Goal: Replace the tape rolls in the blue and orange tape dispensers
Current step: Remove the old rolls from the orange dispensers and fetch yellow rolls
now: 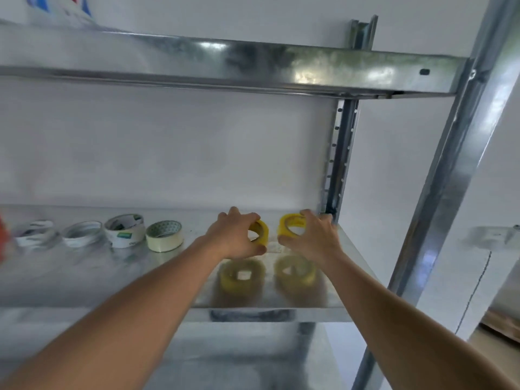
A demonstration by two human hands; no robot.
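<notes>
Both my arms reach onto a metal shelf (84,277). My left hand (236,235) grips a yellow tape roll (261,232), tilted on edge. My right hand (312,235) grips a second yellow tape roll (291,225) just to its right. Both rolls are lifted a little off the shelf. Two more yellowish transparent tape rolls (242,275) (295,270) lie flat on the shelf just in front of my hands. No tape dispenser is clearly in view.
Several white and cream tape rolls (164,235) stand in a row at the left of the shelf. An orange object (2,240) shows at the far left edge. An upper shelf beam (253,66) runs overhead, and a metal upright (439,192) stands on the right.
</notes>
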